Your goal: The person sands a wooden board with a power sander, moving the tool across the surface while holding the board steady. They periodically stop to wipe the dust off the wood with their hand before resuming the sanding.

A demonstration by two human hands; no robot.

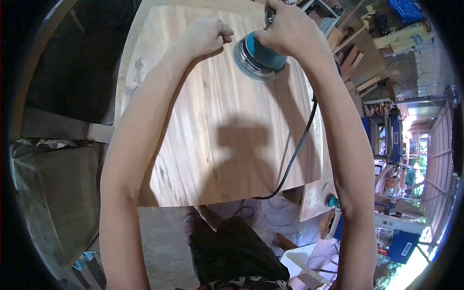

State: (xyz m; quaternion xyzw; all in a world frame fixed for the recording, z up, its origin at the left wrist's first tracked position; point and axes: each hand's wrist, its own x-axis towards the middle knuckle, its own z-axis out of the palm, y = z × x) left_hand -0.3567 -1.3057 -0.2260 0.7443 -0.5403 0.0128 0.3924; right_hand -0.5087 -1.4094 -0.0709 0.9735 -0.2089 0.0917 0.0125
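The right hand [290, 29] has its fingers wrapped tight over the top of a teal orbital sander [258, 58], whose round pad sits flat on the far part of a wide wooden panel [227, 140]; no brand or writing on the tool can be read. The left hand [205, 36] is curled into a loose fist that holds nothing, knuckles resting on the wood just beside the sander. A black power cord [297, 150] trails from the sander across the panel and drops over its near edge, and most of the board between the arms lies bare, with its left edge bordering dark floor.
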